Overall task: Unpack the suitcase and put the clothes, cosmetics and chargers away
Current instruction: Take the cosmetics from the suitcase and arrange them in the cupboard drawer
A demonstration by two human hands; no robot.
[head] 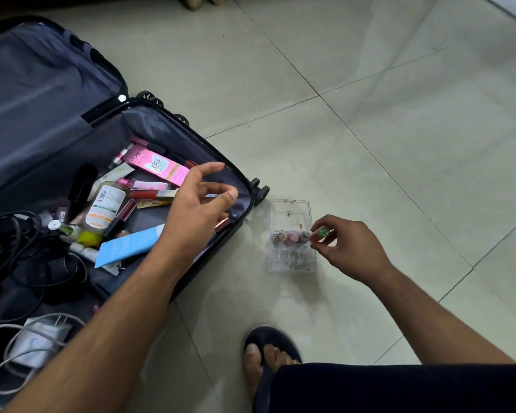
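The step in hand looks like sorting the cosmetics: small pieces go one at a time from the suitcase [149, 120] into a clear organizer box [291, 235] that stands on the floor [370, 114] just beside the case's wheeled corner.

The right hand [347, 248] pinches a small green-capped bottle [322, 233] between thumb and fingertips at the box's right edge, about level with a row of three or so small pinkish bottles [291, 236] already standing inside. The rest of the box looks mostly bare, though its clear walls make that hard to judge. The left hand [200, 204] hovers over the open case with fingers loosely spread and the thumb near the forefinger, holding nothing that can be seen.

The case lies open on the floor. Its near half holds a jumble of cosmetics: a pink BB cream carton [157, 163], a clear bottle with a white label [106, 205], a light blue tube [128, 244], several lip glosses [145, 193]. Black cables [24, 251] lie coiled at the left, and a white charger with its cord [36, 338] sits at the lower left. No clothes show.

Next, the green-capped bottle probably needs setting upright in a free slot beside the row, without knocking its neighbours, while the left hand picks another small piece.
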